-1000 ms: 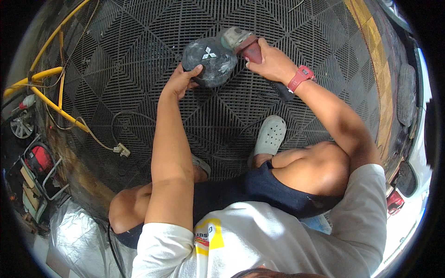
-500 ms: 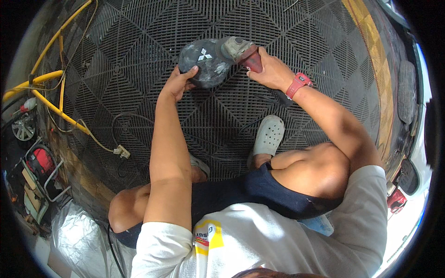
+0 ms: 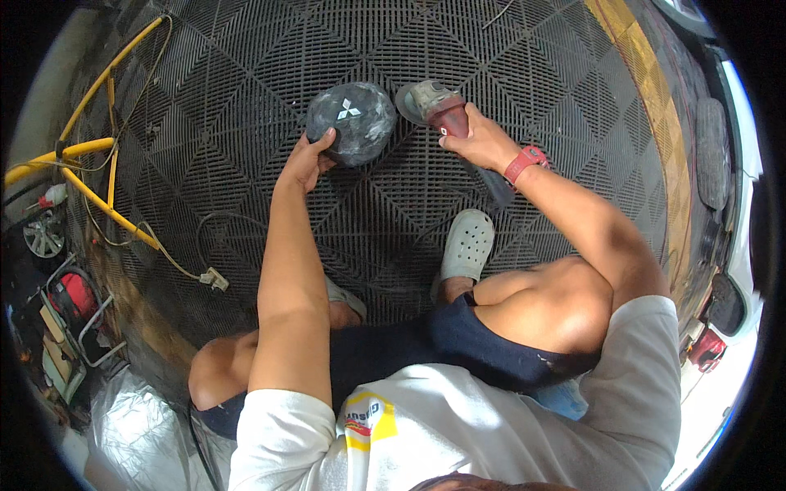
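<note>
Head view: left hand [image 3: 308, 162] pinches the rim of a round, dust-smeared black cover [image 3: 354, 127], thumb on top, presumably leaving its face exposed; right hand [image 3: 486, 141] wraps a red, grey-headed power tool [image 3: 442, 111], likely for control, its disc [image 3: 404, 103] just beside the cover, both above black slatted floor tiles [image 3: 237, 168].

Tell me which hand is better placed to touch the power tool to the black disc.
Probably the right hand: it grips the power tool, whose head sits just right of the disc. The left hand holds the disc's edge.
</note>
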Demonstrator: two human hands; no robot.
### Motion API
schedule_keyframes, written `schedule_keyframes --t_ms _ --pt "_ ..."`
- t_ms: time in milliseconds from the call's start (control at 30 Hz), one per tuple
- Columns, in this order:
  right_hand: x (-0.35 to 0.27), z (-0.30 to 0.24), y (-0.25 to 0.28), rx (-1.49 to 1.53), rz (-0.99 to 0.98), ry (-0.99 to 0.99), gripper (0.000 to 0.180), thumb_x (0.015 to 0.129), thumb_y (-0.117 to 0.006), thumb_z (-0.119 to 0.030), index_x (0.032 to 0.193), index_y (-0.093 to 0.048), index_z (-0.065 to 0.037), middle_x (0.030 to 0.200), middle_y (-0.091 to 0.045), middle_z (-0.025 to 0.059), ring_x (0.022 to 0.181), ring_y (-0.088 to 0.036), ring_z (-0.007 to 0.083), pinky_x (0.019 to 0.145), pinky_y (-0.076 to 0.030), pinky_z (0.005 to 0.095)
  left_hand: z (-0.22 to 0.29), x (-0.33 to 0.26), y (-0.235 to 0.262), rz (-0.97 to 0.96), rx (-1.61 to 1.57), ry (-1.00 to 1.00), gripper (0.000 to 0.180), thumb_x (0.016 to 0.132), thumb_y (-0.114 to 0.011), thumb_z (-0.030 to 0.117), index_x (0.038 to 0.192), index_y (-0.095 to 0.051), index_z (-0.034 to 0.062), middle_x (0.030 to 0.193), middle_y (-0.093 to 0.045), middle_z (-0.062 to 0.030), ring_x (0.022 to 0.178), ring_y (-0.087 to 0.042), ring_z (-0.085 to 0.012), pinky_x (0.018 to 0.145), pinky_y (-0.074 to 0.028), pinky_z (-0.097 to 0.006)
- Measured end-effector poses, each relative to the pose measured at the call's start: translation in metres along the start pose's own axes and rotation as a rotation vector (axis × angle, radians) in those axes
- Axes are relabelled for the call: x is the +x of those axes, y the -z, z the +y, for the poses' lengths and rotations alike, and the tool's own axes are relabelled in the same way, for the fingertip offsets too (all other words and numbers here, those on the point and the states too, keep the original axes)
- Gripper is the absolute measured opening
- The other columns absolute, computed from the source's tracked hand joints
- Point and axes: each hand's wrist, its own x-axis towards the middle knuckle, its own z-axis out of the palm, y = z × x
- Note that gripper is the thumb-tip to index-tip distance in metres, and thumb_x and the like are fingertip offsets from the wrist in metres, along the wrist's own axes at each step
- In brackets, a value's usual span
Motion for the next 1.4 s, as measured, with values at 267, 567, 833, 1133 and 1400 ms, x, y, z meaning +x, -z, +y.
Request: schedule_keyframes --t_ms 267,567,833,1133,1400 --pt "0.011 -0.008 -0.032 0.154 -0.125 -0.015 0.079 0.085 -0.079 -0.047 0.137 -0.052 0.007 0.123 -0.071 0.0310 0.115 -0.072 0.0434 0.103 -0.055 0.0459 -0.006 0.004 0.014 -0.020 -0.008 -0.003 0.085 0.099 -0.082 0.045 0.163 -0.040 0.0084 0.150 -0.060 -0.0083 0.125 -0.065 -0.0214 0.099 -0.057 -0.038" --pt "0.040 -0.002 -0.023 0.376 -0.175 -0.096 0.058 0.088 -0.083 -0.036 0.125 -0.063 0.004 0.104 -0.074 0.0111 0.092 -0.074 0.0219 0.088 -0.058 0.0379 -0.010 0.003 0.008 -0.010 -0.010 0.000 0.087 0.096 -0.085 0.047 0.163 -0.042 0.0108 0.147 -0.062 -0.0063 0.121 -0.064 -0.0202 0.096 -0.054 -0.037" --pt "0.117 -0.039 0.017 -0.032 -0.381 0.092 0.055 0.081 -0.079 -0.056 0.087 -0.080 -0.001 0.090 -0.080 0.0132 0.085 -0.075 0.0259 0.082 -0.056 0.0383 -0.004 -0.001 -0.007 -0.038 0.002 -0.019 0.088 0.096 -0.085 0.048 0.163 -0.041 0.0110 0.147 -0.062 -0.0068 0.124 -0.062 -0.0202 0.097 -0.052 -0.038" --pt "0.054 -0.067 0.031 0.260 -0.439 -0.065 0.039 0.090 -0.080 -0.031 0.113 -0.067 -0.003 0.096 -0.070 0.0040 0.083 -0.067 0.0157 0.078 -0.056 0.0345 -0.009 0.001 0.009 0.022 -0.025 -0.002 0.089 0.097 -0.085 0.045 0.166 -0.039 0.0127 0.152 -0.059 -0.0115 0.128 -0.063 -0.0274 0.104 -0.051 -0.042" --pt "0.012 -0.011 0.011 -0.031 -0.131 -0.051 0.074 0.083 -0.079 -0.046 0.133 -0.057 0.004 0.118 -0.074 0.0269 0.106 -0.074 0.0424 0.097 -0.057 0.0457 -0.013 0.003 0.002 -0.006 -0.166 -0.016 0.082 0.095 -0.086 0.047 0.160 -0.047 0.0148 0.145 -0.061 -0.0083 0.119 -0.061 -0.0238 0.097 -0.051 -0.040"
